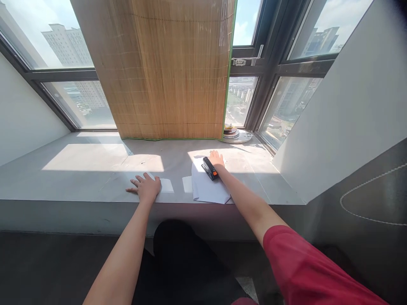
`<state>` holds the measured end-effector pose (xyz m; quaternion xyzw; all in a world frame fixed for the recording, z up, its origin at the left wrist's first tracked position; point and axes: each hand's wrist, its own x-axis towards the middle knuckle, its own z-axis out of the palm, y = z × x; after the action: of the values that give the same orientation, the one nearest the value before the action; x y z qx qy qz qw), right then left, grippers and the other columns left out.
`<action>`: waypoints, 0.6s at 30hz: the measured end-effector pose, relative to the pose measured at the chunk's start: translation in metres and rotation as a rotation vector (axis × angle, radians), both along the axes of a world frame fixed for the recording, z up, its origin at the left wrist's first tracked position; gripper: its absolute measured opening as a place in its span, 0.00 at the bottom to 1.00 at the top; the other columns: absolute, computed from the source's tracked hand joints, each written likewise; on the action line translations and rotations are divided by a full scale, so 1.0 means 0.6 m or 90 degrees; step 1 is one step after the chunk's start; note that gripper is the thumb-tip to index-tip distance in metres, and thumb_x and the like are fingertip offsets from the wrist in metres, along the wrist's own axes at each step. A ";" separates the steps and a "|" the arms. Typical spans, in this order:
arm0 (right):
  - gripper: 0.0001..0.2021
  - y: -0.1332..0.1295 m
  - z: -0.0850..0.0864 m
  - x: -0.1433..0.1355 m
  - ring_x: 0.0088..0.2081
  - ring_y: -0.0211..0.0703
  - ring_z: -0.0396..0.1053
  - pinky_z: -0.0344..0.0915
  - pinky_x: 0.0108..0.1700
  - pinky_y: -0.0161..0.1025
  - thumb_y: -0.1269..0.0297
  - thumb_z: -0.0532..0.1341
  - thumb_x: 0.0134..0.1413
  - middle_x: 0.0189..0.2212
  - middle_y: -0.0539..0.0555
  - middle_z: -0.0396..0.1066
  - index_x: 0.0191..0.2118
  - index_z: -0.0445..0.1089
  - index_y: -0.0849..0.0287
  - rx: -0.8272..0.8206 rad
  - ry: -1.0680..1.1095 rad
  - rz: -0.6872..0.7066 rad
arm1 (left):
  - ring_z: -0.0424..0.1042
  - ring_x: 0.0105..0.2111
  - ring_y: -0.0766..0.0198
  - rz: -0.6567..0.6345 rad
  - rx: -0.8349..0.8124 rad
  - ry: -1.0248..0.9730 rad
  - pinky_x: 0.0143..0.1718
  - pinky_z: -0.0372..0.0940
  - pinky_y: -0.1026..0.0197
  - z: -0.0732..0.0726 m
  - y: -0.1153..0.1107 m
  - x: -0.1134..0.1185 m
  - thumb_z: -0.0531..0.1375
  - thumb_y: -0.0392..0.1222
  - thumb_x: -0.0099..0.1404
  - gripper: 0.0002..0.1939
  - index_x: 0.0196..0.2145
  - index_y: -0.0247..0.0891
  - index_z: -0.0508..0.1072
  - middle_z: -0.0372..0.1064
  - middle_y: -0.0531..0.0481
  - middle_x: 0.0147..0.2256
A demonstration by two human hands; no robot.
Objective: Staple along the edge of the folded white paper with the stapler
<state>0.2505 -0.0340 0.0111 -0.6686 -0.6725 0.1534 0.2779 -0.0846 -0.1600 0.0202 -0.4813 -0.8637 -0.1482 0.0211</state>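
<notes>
A folded sheet of white paper (pixel 208 190) lies near the front edge of the window sill. On top of it rests a black stapler (pixel 210 168) with an orange patch at its near end. My right hand (pixel 216 159) is spread at the paper's far right corner, just beside the stapler, with its fingers apart. To the left, my left hand (pixel 146 186) lies flat on the sill, fingers spread and nothing in them.
A bamboo blind (pixel 171 76) hangs down to the far side of the sill (pixel 89 182). Stacked round plates or discs (pixel 237 135) stand at the blind's lower right, by the window. White walls flank both ends, and a beaded cord (pixel 359 188) hangs at the right.
</notes>
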 end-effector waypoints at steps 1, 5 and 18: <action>0.23 0.003 -0.001 -0.037 0.71 0.63 0.53 0.42 0.70 0.62 0.66 0.57 0.62 0.66 0.72 0.64 0.60 0.71 0.63 0.000 -0.004 0.012 | 0.43 0.71 0.19 0.001 -0.001 0.001 0.61 0.39 0.14 -0.001 0.000 0.000 0.48 0.55 0.72 0.34 0.64 0.27 0.65 0.48 0.17 0.70; 0.26 0.010 -0.003 -0.178 0.73 0.59 0.49 0.42 0.71 0.60 0.70 0.53 0.63 0.69 0.68 0.60 0.66 0.65 0.62 0.020 -0.011 0.069 | 0.44 0.71 0.19 0.004 0.001 0.011 0.60 0.41 0.14 -0.003 -0.002 0.000 0.48 0.53 0.73 0.33 0.65 0.27 0.65 0.49 0.17 0.70; 0.22 -0.003 0.038 -0.287 0.64 0.53 0.63 0.60 0.64 0.48 0.66 0.45 0.72 0.62 0.64 0.68 0.61 0.69 0.60 0.095 0.097 0.104 | 0.40 0.73 0.25 -0.002 -0.033 -0.027 0.64 0.42 0.17 0.002 -0.009 -0.008 0.43 0.42 0.75 0.29 0.67 0.27 0.64 0.47 0.22 0.72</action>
<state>0.0784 -0.0360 0.0341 -0.5752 -0.7112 0.1757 0.3640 -0.0896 -0.1654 0.0217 -0.4795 -0.8669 -0.1359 -0.0102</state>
